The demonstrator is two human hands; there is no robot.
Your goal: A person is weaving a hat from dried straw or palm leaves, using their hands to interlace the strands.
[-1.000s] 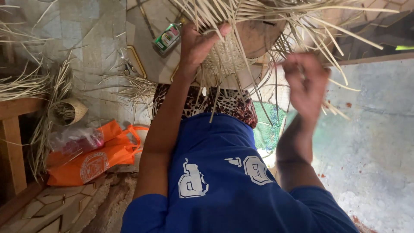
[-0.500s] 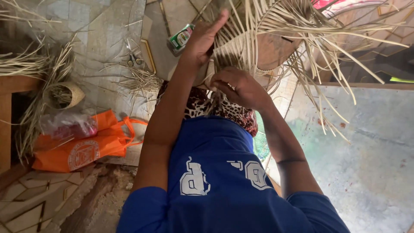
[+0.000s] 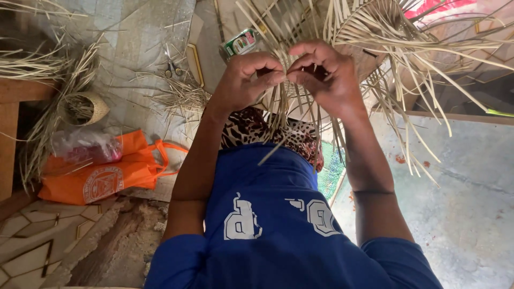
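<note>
On the floor at the left, an orange bag (image 3: 101, 179) with a round emblem is lying under a clear plastic pouch (image 3: 85, 147); a green-labelled can (image 3: 240, 43) is lying beyond the hands. Both hands are working at the edge of a half-woven basket (image 3: 369, 32). Left hand (image 3: 246, 80) and right hand (image 3: 324, 75) are meeting fingertip to fingertip, each pinching pale straw strips (image 3: 278, 107) hanging toward the lap, elbows bent.
</note>
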